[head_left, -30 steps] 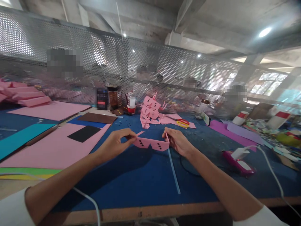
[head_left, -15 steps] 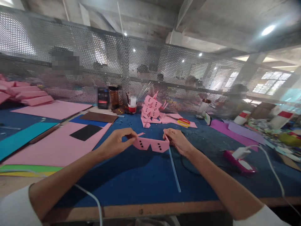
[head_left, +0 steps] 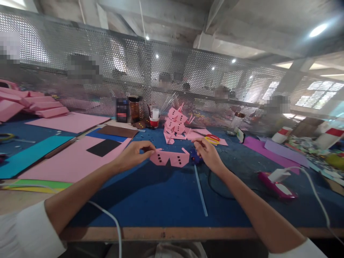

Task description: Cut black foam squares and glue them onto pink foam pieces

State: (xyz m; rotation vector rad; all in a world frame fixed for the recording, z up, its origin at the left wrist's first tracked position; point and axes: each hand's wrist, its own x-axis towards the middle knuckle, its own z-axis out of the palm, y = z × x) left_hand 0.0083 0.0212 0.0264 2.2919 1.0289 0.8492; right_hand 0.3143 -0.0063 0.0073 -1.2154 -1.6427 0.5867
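Pink paper glasses (head_left: 170, 158) hang above the blue table, their front facing me. Black squares run in slanting rows on both lenses, and a notch is cut at the nose. My left hand (head_left: 139, 152) pinches the left end between thumb and fingers. Clear of the right end, my right hand (head_left: 205, 150) hovers with bent fingers and nothing visible in them. Under it lies a dark blue tool (head_left: 196, 157), partly covered by the hand. A translucent glue stick (head_left: 200, 191) extends from it toward me.
Finished pink glasses are stacked (head_left: 176, 123) at the back, beside red-and-yellow scissors (head_left: 212, 139). Pink sheets (head_left: 72, 163) and a black piece (head_left: 103, 147) lie left. A magenta power strip (head_left: 278, 186) with a white cable sits right. Perforated metal panels (head_left: 188, 64) stand behind.
My right hand has let go of the right end of the glasses and moved slightly away. The dark blue tool now shows beneath it. My left hand keeps its pinch.
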